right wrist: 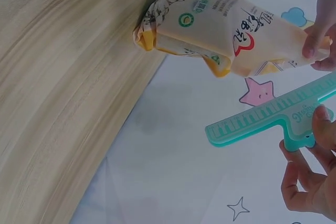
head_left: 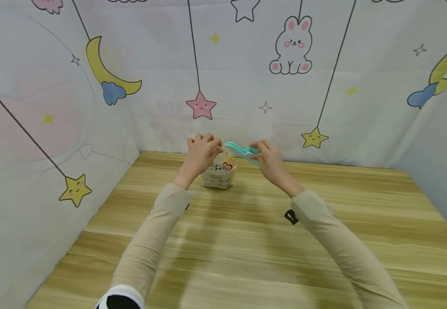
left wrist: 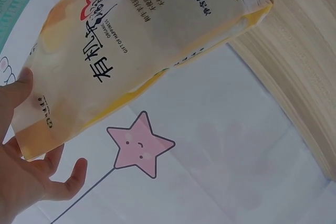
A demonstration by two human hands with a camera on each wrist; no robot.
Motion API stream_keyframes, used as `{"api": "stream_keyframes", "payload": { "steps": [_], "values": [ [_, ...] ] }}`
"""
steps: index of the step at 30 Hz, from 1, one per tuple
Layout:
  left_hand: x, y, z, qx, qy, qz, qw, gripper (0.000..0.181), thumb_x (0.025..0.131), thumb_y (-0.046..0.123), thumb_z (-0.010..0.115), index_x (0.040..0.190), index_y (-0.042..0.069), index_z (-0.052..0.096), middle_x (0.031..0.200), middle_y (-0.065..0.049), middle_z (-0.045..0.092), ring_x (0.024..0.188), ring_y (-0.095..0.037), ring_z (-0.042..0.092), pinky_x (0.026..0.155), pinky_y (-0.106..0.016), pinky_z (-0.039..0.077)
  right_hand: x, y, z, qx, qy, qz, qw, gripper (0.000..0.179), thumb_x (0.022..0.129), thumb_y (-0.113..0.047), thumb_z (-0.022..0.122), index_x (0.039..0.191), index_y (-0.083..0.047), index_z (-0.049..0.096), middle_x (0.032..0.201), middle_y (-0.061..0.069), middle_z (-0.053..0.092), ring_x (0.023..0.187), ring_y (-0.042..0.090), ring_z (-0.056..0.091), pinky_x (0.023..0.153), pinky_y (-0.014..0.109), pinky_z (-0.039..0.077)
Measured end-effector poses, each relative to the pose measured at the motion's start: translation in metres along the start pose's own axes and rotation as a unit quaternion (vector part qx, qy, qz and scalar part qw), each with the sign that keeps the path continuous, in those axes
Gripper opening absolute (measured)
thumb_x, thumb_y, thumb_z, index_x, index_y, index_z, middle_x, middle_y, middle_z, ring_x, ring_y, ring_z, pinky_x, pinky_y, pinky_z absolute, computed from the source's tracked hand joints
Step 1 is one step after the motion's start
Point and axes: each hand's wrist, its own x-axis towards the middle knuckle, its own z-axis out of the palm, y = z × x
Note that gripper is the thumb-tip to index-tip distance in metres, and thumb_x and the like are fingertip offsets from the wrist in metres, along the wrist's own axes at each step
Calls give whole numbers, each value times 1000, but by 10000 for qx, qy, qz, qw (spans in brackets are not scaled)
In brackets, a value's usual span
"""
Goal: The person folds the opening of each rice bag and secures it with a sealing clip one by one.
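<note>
A cream and yellow paper-like food bag (head_left: 218, 176) with printed lettering and a red heart stands upright at the back of the table. My left hand (head_left: 202, 154) pinches its top corner between thumb and fingers; the left wrist view shows the thumb on the front face of the bag (left wrist: 142, 35). To the right, my right hand (head_left: 271, 162) grips a teal bag clip (head_left: 239, 150) by its handle. In the right wrist view, ruler-like marks run along the clip's long bar (right wrist: 252, 118), which lies beside the bag's upper part, apart from it.
The wood-grain table (head_left: 231, 249) ends at a white cloth backdrop (head_left: 239, 86) printed with stars, moons and a rabbit, close behind the bag. Cloth walls also rise at the left and right. A black strap piece (head_left: 291, 217) shows by the right cuff.
</note>
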Motion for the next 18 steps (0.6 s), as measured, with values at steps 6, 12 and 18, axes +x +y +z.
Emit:
{"api": "stream_keyframes", "payload": {
  "steps": [6,12,18],
  "values": [
    [-1,-1,1,53,86,2,9999,16,87,29,54,94,16,60,94,-7,56,82,-29,47,75,-48,32,6,-2,6,140,-45,25,9999,20,85,6,52,104,3,55,97,15,55,91,26,58,75,30,51],
    [-1,-2,2,180,130,4,9998,19,86,31,54,95,14,58,94,-7,56,81,-29,47,74,-46,32,10,-2,13,334,38,121,9994,20,83,10,51,102,5,54,96,16,54,89,28,59,75,31,51],
    [-1,-3,1,195,109,-64,9997,23,85,34,54,96,14,57,94,-7,56,81,-30,49,74,-47,33,11,-2,20,631,90,280,9976,19,84,12,48,100,5,53,97,17,54,90,29,61,76,31,52]
  ]
}}
